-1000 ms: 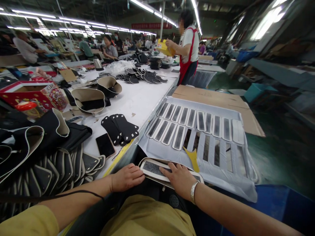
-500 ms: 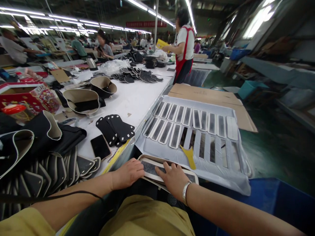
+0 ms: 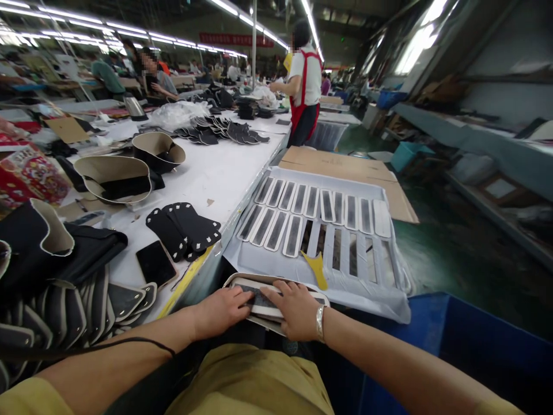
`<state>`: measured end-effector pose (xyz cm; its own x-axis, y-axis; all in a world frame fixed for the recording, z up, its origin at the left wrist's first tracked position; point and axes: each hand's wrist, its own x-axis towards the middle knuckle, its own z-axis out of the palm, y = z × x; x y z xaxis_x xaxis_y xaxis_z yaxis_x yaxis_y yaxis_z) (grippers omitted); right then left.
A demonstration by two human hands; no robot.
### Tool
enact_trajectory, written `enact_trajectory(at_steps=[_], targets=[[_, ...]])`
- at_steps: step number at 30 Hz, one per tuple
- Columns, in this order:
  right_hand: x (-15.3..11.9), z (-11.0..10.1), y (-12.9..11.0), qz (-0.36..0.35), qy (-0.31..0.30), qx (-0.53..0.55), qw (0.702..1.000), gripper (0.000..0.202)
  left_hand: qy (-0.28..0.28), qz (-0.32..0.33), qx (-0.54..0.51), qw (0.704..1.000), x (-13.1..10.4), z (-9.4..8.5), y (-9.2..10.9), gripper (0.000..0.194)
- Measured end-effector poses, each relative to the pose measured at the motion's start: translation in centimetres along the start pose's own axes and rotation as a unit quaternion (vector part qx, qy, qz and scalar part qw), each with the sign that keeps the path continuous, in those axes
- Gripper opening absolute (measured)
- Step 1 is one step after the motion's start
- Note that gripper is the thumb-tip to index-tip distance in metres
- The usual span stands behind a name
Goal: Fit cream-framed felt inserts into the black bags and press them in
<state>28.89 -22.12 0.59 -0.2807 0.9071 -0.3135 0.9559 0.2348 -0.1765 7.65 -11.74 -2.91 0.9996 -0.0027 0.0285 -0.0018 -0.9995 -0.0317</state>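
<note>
In front of my lap is a long panel (image 3: 260, 302) with rounded ends, a dark middle and a pale border. It sits inside the rim of a dark piece with a pale edge (image 3: 227, 281), which looks like the bag bodies on the table. My left hand (image 3: 227, 313) grips the left end, its fingers bent over the panel and rim. Across the middle and right part lies my right hand (image 3: 294, 308), fingers stretched and resting on the panel. The undersides of both hands are hidden. A yellow forked tool (image 3: 317, 271) rests just beyond.
Rows of similar panels (image 3: 276, 230) lie on a grey covered rack (image 3: 358, 291) ahead. Left on the white table (image 3: 235, 167) are black pieces (image 3: 185, 227), a phone (image 3: 156, 264) and open bag bodies (image 3: 114, 178). A blue bin (image 3: 470, 346) stands right. A person in a red apron (image 3: 305, 86) stands beyond.
My view has swung slightly right. My left hand's fingers have come further over the panel, and the right hand has shifted a little, still resting on it.
</note>
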Motion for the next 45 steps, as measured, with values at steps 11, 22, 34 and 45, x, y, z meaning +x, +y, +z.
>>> enact_trajectory(at_steps=[11,22,34,45], targets=[[-3.2,-1.1,2.9,-0.007,0.001,-0.014,1.000,0.063,-0.024,-0.006,-0.039,0.999,-0.5,-0.3,-0.8,0.012],[-2.5,0.1,1.6,-0.004,0.046,-0.117,0.992,0.060,-0.006,0.022,-0.047,0.999,2.2,-0.5,0.8,0.013],[-3.0,-2.2,5.6,0.004,-0.017,0.175,0.984,0.070,0.023,0.060,-0.075,0.995,5.8,0.7,3.4,0.011],[-4.5,-0.2,6.0,0.293,0.093,0.547,0.779,0.033,-0.014,0.039,-0.040,0.998,8.8,-1.0,5.6,0.041]])
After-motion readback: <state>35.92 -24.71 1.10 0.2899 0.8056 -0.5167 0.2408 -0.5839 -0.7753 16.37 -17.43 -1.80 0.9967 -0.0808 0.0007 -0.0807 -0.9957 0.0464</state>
